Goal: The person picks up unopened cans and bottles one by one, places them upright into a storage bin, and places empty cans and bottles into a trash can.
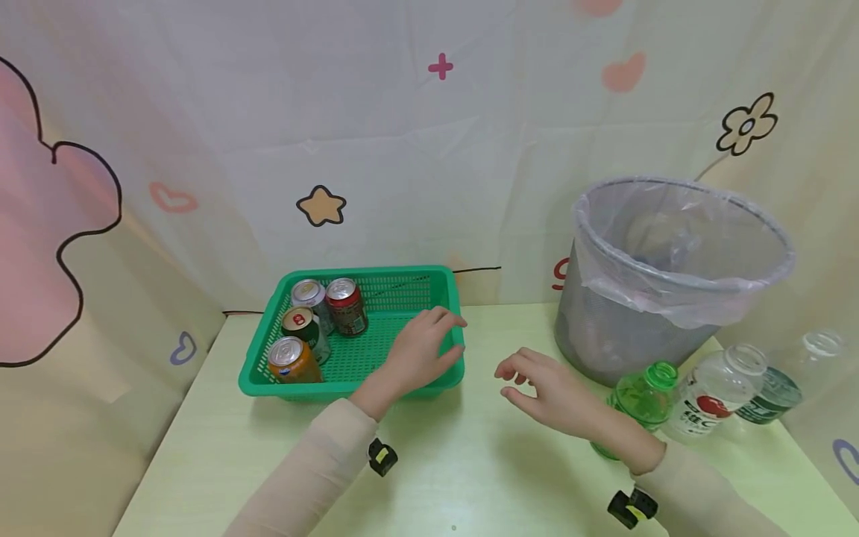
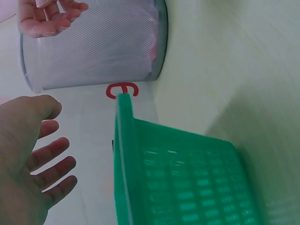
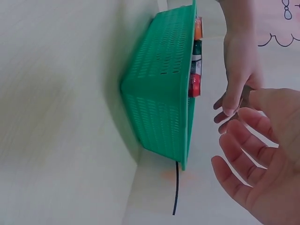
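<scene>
In the head view my left hand (image 1: 419, 347) hovers over the right part of a green plastic basket (image 1: 396, 388), its fingers loosely bent and holding nothing. Several drink cans stand at the basket's left end: an orange can (image 1: 295, 363), a dark green can (image 1: 306, 333), a pale silver can (image 1: 311, 298) and a dark red can (image 1: 347, 307). My right hand (image 1: 553, 391) hangs above the table, right of the basket and left of a green plastic bottle (image 1: 640, 399). Its fingers are relaxed, with nothing in them. The right forearm hides part of that bottle.
A grey mesh bin (image 1: 597, 328) with a clear plastic liner stands at the back right. By it are a clear bottle with a red-marked label (image 1: 714, 395) and another clear bottle with a dark green label (image 1: 772, 395). A printed curtain (image 1: 416, 164) hangs behind the table (image 1: 456, 477).
</scene>
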Motion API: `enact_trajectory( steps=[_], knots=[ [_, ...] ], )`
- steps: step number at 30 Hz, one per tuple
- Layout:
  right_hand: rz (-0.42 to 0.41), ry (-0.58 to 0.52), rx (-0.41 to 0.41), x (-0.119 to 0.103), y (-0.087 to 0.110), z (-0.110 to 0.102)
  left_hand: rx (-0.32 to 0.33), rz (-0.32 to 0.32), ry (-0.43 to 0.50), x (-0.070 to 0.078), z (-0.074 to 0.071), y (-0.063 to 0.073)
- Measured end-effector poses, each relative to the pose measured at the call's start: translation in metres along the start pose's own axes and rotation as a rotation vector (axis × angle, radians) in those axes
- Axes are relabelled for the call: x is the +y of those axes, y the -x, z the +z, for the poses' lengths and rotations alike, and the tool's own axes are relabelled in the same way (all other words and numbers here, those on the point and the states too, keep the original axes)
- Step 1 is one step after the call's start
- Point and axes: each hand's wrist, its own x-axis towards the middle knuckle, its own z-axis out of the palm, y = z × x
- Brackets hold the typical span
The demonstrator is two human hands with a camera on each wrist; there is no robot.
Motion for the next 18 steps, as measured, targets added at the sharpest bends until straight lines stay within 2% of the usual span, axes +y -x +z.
enact_trajectory(
  steps=[7,12,18],
  knots=[
    [-0.003,0.071,0.02,-0.007,0.015,-0.015,-0.021,-0.023,0.047,0.02,0.0,-0.022],
    [-0.039,0.121,0.077,-0.009,0.026,-0.026,-0.023,-0.009,0.045,0.032,0.003,-0.038],
    [-0.034,0.14,0.142,-0.01,0.04,-0.04,-0.043,-0.04,0.093,0.046,0.001,-0.059]
  ],
)
